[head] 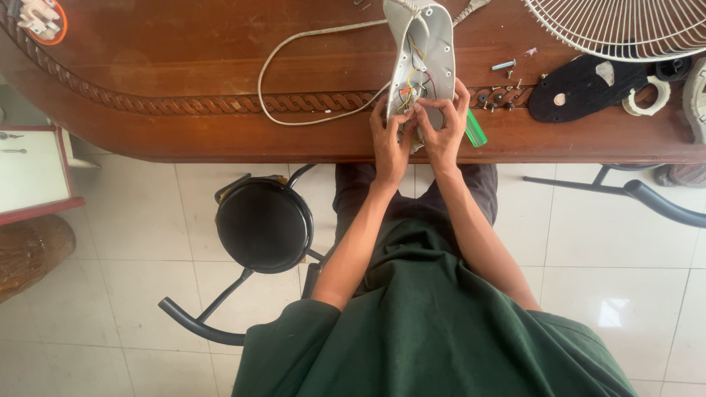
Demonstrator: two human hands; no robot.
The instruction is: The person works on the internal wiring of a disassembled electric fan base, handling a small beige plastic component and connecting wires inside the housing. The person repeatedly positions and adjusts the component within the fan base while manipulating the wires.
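Note:
A grey plastic fan housing point(430, 44) stands tilted on the brown wooden table point(184, 59), its open side facing me with coloured wires point(413, 88) inside. My left hand point(390, 143) and my right hand point(445, 129) meet at its lower end, fingertips pinching the wires. A white power cord point(294, 117) loops from the housing across the table. A green-handled tool point(476, 131) lies under my right hand.
Loose screws point(504, 92) and a bolt point(504, 65) lie right of the housing, beside a black plate point(577, 88), a white ring point(647, 99) and a white fan grille point(625, 26). A black round stool point(263, 224) stands below the table on white tiles.

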